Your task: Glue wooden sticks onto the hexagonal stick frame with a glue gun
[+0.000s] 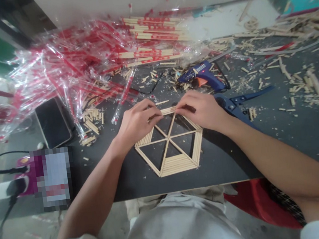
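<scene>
The person works at a dark table (228,161), where a flat hexagon frame of thin wooden sticks (171,168) lies near the front edge. The left hand (138,124) and the right hand (202,110) come from both sides, and their fingers (155,114) hold narrow on short sticks (167,110) at the frame's top side. Just beyond the right hand lies a blue glue gun (200,76), and a black phone (53,123) lies farther left.

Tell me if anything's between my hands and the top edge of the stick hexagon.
Nothing visible is: the left hand and right hand both touch the top sticks of the wooden hexagon directly.
</scene>
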Demonstrator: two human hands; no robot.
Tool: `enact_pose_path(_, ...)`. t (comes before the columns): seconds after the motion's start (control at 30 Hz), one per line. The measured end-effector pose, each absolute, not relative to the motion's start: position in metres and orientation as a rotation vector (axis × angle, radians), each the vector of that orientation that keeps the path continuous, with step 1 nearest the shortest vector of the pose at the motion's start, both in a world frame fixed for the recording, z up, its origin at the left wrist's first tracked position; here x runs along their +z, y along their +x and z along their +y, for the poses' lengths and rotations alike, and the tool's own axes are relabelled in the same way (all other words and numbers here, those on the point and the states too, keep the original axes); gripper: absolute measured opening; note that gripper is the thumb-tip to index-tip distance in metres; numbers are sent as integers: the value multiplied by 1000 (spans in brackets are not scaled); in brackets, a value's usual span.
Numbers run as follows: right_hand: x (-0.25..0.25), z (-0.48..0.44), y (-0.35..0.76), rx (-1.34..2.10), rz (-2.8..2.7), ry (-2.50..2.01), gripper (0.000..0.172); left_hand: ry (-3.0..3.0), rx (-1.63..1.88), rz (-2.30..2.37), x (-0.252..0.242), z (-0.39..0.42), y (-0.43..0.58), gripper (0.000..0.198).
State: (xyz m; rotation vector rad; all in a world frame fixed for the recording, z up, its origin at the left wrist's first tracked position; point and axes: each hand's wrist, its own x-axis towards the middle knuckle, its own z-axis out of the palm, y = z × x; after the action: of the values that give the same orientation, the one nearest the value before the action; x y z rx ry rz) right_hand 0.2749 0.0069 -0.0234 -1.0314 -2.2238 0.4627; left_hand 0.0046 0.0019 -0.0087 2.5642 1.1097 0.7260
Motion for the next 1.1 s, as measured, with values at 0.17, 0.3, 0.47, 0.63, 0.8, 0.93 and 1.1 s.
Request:
enact_pose_path(0.17, -13, 6, 276, 642, -2173, -1163, 12, 2534, 767, 1098, -13, 3, 4, 20)
enact_pose_path(0.3, -6, 4, 274, 784, -2113, -1294, 6, 2519, 739, 1114, -14, 4, 3, 22)
enact_pose_path(0.47, -6, -1, 268, 721, -2097, -1317, 4, 2514, 748, 1115, -13, 4, 3, 23)
enact_pose_path(0.63, -9, -5, 262, 628, -2092, -1341, 7, 2495, 758, 1118, -14, 3, 4, 21)
enact_pose_path(0.8, -9, -7, 260, 597, -2087, -1344, 6, 2484, 751, 1123, -13, 3, 4, 21)
enact_pose_path(0.93, -10, -9, 259, 584, -2069, -1359, 6, 2475, 745, 1122, -12, 3, 5, 20)
enact_pose_path(1.1, -10, -12, 253, 599, -1995, -1418, 6, 2493, 763, 1102, -12, 3, 4, 19)
